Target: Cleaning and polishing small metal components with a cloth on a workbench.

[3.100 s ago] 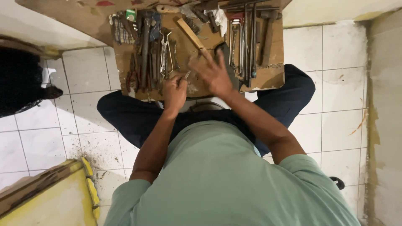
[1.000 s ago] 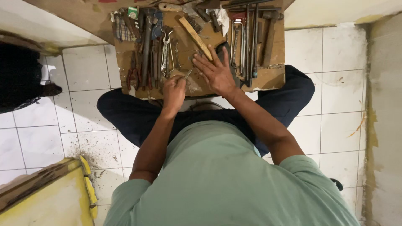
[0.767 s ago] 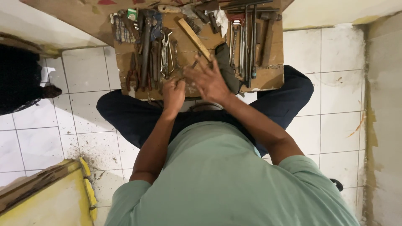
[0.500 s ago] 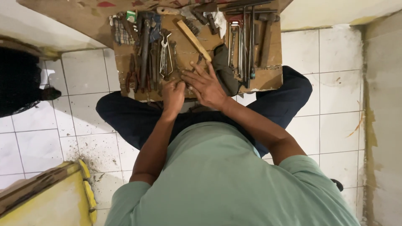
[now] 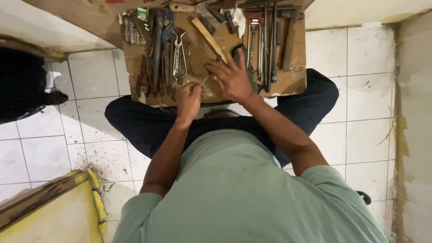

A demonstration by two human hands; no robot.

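The left hand (image 5: 188, 96) pinches a small metal tool (image 5: 204, 80), its tip just beside the right hand (image 5: 231, 76), which lies open, fingers spread, on the wooden board (image 5: 292, 83). Picking through appears unfinished: pliers (image 5: 144, 78) and wrenches (image 5: 178, 56) lie beyond the left hand.

Seated person working over a board of hand tools, seen from above.
The left hand (image 5: 188, 100) is closed around a small metal tool (image 5: 204, 80) near the board's (image 5: 288, 81) near edge; the right hand (image 5: 232, 77) lies flat beside it, fingers (image 5: 240, 56) spread. Pliers (image 5: 144, 80), a wrench (image 5: 178, 56) and a wooden stick (image 5: 209, 34) lie toward the far edge, long metal rods (image 5: 268, 40) toward the right edge.
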